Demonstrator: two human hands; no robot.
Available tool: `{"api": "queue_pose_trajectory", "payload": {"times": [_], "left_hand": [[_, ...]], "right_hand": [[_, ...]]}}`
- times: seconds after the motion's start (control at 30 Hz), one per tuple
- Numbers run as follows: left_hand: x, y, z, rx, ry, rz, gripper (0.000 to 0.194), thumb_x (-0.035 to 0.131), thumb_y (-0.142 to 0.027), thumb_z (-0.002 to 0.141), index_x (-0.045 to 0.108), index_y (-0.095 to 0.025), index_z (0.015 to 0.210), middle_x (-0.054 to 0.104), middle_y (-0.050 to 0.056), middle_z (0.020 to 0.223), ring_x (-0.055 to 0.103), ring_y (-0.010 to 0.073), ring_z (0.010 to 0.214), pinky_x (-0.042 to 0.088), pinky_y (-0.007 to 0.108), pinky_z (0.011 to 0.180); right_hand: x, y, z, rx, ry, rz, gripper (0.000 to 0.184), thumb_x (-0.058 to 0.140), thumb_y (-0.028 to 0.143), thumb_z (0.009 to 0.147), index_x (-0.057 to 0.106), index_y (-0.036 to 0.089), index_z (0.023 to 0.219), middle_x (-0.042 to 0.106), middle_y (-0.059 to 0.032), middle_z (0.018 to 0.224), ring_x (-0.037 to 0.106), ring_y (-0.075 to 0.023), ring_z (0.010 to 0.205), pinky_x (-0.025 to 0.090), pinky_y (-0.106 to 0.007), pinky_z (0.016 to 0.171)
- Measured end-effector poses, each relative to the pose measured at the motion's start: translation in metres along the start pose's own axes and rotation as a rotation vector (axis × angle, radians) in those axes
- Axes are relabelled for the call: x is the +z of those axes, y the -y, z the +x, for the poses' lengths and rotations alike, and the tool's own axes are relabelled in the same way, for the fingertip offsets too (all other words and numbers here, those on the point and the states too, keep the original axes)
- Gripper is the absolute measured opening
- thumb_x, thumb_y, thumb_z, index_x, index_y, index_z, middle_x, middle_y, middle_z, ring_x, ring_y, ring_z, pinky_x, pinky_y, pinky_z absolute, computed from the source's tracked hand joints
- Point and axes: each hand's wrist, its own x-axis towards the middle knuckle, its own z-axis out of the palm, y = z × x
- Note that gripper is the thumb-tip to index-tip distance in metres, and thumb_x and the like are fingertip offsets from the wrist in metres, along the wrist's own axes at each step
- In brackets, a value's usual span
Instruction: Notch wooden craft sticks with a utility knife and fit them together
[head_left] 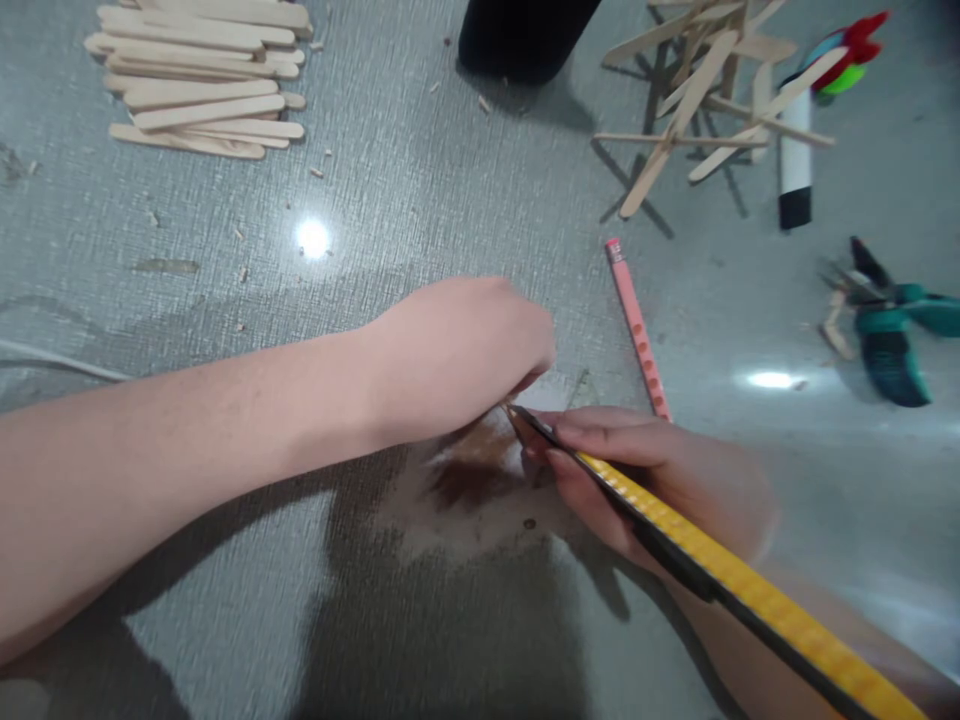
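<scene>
The left hand (457, 350) is stretched across the grey worktop (375, 220) from the left, knuckles up, with its fingers curled down onto something small at their tips; what is held there cannot be told. The right hand (645, 470) is brought in from the lower right, and its grip is closed around a yellow and black cutter knife (720, 570), whose tip is set just beside the left fingertips. A pink pencil (637, 325) is seen just behind the right hand. A stack of wooden sticks (202, 75) is laid far left, well apart.
</scene>
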Motion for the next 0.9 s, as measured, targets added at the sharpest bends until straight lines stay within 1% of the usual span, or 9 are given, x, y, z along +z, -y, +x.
{"api": "queue_pose_trajectory", "payload": {"times": [0.13,0.2,0.3,0.43,0.5,0.67,0.73,0.8,0.9], "left_hand": [[0.001,0.000,0.001,0.004,-0.014,0.025,0.023,0.055,-0.004,0.085,0.071,-0.018,0.075,0.071,0.002,0.079,0.064,0.0162,0.075,0.041,0.028,0.068],[0.002,0.000,0.001,0.009,-0.037,0.035,0.023,0.054,-0.005,0.086,0.072,-0.017,0.077,0.072,0.003,0.079,0.065,0.0166,0.076,0.041,0.029,0.068],[0.003,0.000,0.003,0.005,-0.055,0.033,0.022,0.053,-0.005,0.085,0.071,-0.016,0.079,0.072,0.003,0.079,0.064,0.0169,0.075,0.039,0.028,0.065],[0.003,0.001,0.003,0.021,-0.069,0.028,0.026,0.051,-0.002,0.083,0.069,-0.017,0.073,0.069,0.002,0.072,0.061,0.0157,0.069,0.033,0.029,0.060],[0.002,0.000,0.002,0.021,-0.075,0.018,0.028,0.050,-0.002,0.085,0.070,-0.017,0.073,0.070,0.002,0.073,0.061,0.0163,0.070,0.035,0.029,0.061],[0.001,-0.002,0.001,-0.018,-0.058,-0.005,0.030,0.050,-0.002,0.085,0.074,-0.018,0.076,0.073,0.002,0.079,0.062,0.0156,0.073,0.039,0.028,0.065],[0.001,-0.001,0.000,-0.021,-0.041,0.005,0.029,0.052,0.000,0.081,0.074,-0.019,0.074,0.073,0.001,0.078,0.061,0.0151,0.072,0.038,0.027,0.065],[0.000,-0.001,0.000,-0.022,-0.028,0.011,0.029,0.054,0.001,0.078,0.075,-0.019,0.074,0.073,0.001,0.077,0.062,0.0150,0.073,0.039,0.026,0.066],[0.001,0.000,0.000,-0.022,-0.031,0.005,0.028,0.055,-0.002,0.080,0.076,-0.020,0.077,0.073,0.000,0.079,0.063,0.0150,0.076,0.040,0.026,0.069]], "right_hand": [[-0.004,0.004,0.007,-0.006,0.117,0.006,0.023,0.060,0.012,0.090,0.070,0.030,0.101,0.081,0.0001,0.089,0.079,-0.0212,0.076,0.064,-0.029,0.063],[-0.007,0.007,0.009,0.019,0.139,0.004,0.023,0.061,0.013,0.091,0.070,0.032,0.100,0.080,0.0006,0.090,0.079,-0.0216,0.077,0.063,-0.029,0.061],[-0.009,0.012,0.010,0.060,0.088,-0.003,0.023,0.062,0.014,0.093,0.069,0.033,0.104,0.080,0.0006,0.094,0.079,-0.0220,0.081,0.063,-0.029,0.064],[-0.005,0.017,0.012,0.000,0.027,-0.026,0.026,0.063,0.010,0.089,0.066,0.031,0.104,0.079,0.0002,0.088,0.078,-0.0198,0.077,0.062,-0.028,0.063],[-0.003,0.016,0.015,-0.018,0.016,-0.021,0.025,0.062,0.010,0.088,0.067,0.030,0.101,0.078,0.0003,0.084,0.077,-0.0193,0.072,0.060,-0.027,0.059],[-0.007,0.012,0.019,-0.067,0.171,0.004,0.018,0.057,0.012,0.088,0.066,0.026,0.082,0.076,-0.0019,0.075,0.074,-0.0183,0.060,0.055,-0.025,0.047],[-0.011,0.011,0.016,-0.029,0.152,0.059,0.017,0.058,0.011,0.089,0.065,0.025,0.082,0.075,-0.0013,0.074,0.073,-0.0174,0.059,0.055,-0.024,0.047],[-0.012,0.010,0.012,-0.002,0.098,0.088,0.016,0.061,0.010,0.088,0.065,0.026,0.087,0.075,0.0002,0.075,0.072,-0.0161,0.059,0.054,-0.022,0.047],[-0.011,0.009,0.010,-0.031,-0.018,0.045,0.024,0.065,0.009,0.086,0.067,0.029,0.098,0.078,0.0005,0.086,0.074,-0.0165,0.063,0.056,-0.022,0.049]]}}
